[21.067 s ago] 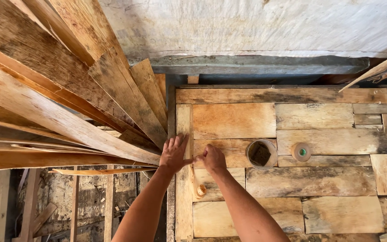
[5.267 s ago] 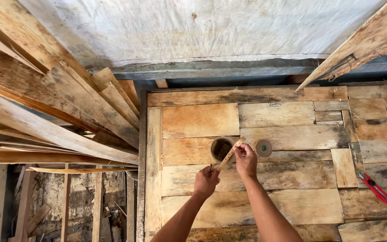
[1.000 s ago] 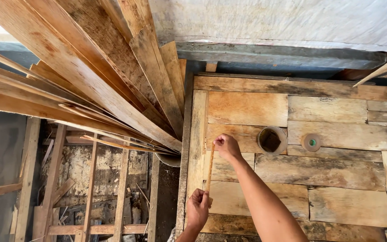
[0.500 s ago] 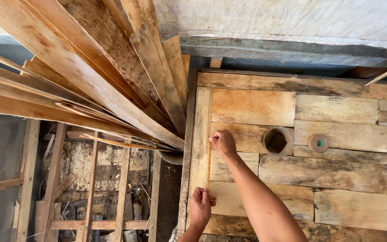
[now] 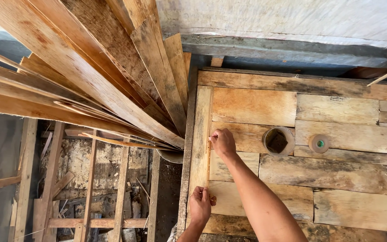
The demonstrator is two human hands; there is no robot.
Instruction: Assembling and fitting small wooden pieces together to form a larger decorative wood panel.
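Observation:
My right hand (image 5: 223, 142) presses the far end of a thin wooden strip (image 5: 208, 166) into the seam between a long edge plank (image 5: 201, 134) and the patchwork boards of a wooden panel (image 5: 292, 157). The strip's near end is pinched by my left hand (image 5: 201, 205), close to the bottom of the view. The strip lies almost straight along the seam, its middle visible between the two hands. Right of my right hand, a round cup (image 5: 277, 140) sits on the boards, with a small round cap (image 5: 319, 144) beside it.
A fan of long rough planks (image 5: 90, 76) leans over the upper left, ending near the panel's left edge. Below them is an open gap showing timber framing and rubble (image 5: 90, 179). A pale sheet-covered wall (image 5: 292, 22) runs along the far side.
The strip, held above the boards a second ago, now lies in the seam. My right hand slid slightly away along it; my left hand came closer to the panel edge.

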